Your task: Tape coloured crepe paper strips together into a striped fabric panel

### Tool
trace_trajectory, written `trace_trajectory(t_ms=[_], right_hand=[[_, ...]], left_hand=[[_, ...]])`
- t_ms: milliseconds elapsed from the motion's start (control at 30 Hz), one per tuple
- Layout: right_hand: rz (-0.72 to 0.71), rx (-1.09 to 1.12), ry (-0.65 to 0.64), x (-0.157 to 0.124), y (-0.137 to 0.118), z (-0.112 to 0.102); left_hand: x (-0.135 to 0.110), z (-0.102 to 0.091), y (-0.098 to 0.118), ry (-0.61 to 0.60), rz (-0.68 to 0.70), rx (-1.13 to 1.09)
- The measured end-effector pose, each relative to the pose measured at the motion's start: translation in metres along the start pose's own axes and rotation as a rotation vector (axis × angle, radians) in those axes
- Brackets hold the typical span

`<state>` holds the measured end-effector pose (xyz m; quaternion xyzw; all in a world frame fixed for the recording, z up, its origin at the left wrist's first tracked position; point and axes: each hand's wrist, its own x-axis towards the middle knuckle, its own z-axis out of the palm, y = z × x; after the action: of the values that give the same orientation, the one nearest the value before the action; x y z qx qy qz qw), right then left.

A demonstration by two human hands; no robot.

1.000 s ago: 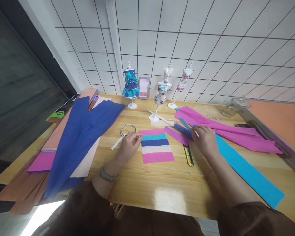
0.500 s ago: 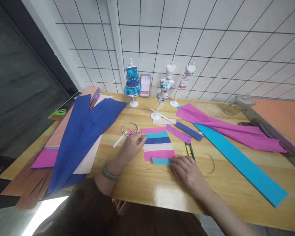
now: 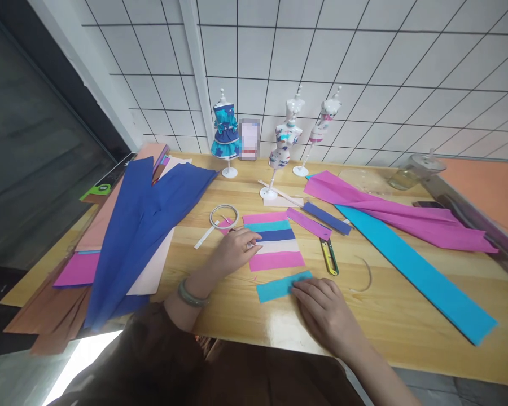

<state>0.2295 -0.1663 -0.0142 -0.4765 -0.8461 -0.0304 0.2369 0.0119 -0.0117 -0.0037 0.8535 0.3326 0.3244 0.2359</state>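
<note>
A striped sheet (image 3: 276, 261) of pink, teal, dark blue and whitish bands, apparently crepe paper, lies flat in front of me. My left hand (image 3: 233, 251) rests over its left side, fingers drawn together in a pinch at the whitish and blue bands. What they hold, if anything, is hidden. Nearer to me, a separate teal paper strip (image 3: 275, 289) lies slightly slanted. My right hand (image 3: 328, 310) has its fingers closed on the strip's right end. A yellow and black utility knife (image 3: 329, 258) lies beyond the right hand.
A tape roll (image 3: 224, 216), a pink strip (image 3: 309, 223) and a blue strip (image 3: 327, 218) lie around the sheet. Large blue paper (image 3: 169, 206) covers the left side; long teal paper (image 3: 415, 273) and pink paper (image 3: 389, 214) lie right. Small mannequins (image 3: 285, 146) stand behind.
The teal strip has come away from the striped sheet's lower edge toward me, with my right hand at its end. My left hand has shifted right over the sheet. The knife shows more fully.
</note>
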Motion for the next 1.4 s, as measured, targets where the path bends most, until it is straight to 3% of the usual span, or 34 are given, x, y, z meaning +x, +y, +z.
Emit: trace_trajectory(t_ms=[133, 267, 400, 533, 633, 833, 933, 1033, 1167, 1267, 1333, 1400], right_hand=[[0.056, 0.067, 0.058, -0.009, 0.004, -0.01], [0.22, 0.036, 0.104, -0.014, 0.019, -0.014], [0.361, 0.004, 0.04, -0.001, 0.028, -0.011], [0.387, 0.029, -0.085, 0.014, 0.026, -0.007], [0.392, 0.072, -0.133, 0.015, 0.024, -0.007], [0.391, 0.123, -0.116, 0.005, 0.023, -0.006], [0.401, 0.136, -0.115, 0.003, 0.025, -0.005], [0.386, 0.161, -0.147, 0.0, 0.026, -0.006], [0.386, 0.233, -0.129, -0.004, 0.024, -0.013], [0.411, 0.313, -0.061, -0.006, 0.019, -0.016], [0.416, 0.365, -0.013, -0.005, 0.016, -0.016], [0.417, 0.406, 0.029, -0.003, 0.015, -0.013]], left_hand=[[0.0, 0.001, -0.001, -0.001, 0.013, 0.009], [0.0, 0.004, -0.002, -0.001, 0.011, 0.011], [-0.001, 0.006, -0.002, -0.013, 0.002, 0.018], [-0.002, 0.001, -0.002, -0.051, 0.015, 0.034], [-0.004, -0.006, 0.001, -0.137, 0.016, 0.083], [-0.011, -0.005, 0.016, -0.421, 0.069, 0.318], [-0.013, -0.007, 0.019, -0.466, 0.047, 0.439], [-0.019, -0.022, 0.012, -0.486, -0.012, 0.485], [-0.037, -0.06, -0.001, -0.459, -0.17, 0.512], [-0.051, -0.078, -0.001, -0.317, -0.282, 0.471], [-0.056, -0.075, 0.006, -0.186, -0.29, 0.388], [-0.058, -0.061, 0.016, -0.104, -0.213, 0.276]])
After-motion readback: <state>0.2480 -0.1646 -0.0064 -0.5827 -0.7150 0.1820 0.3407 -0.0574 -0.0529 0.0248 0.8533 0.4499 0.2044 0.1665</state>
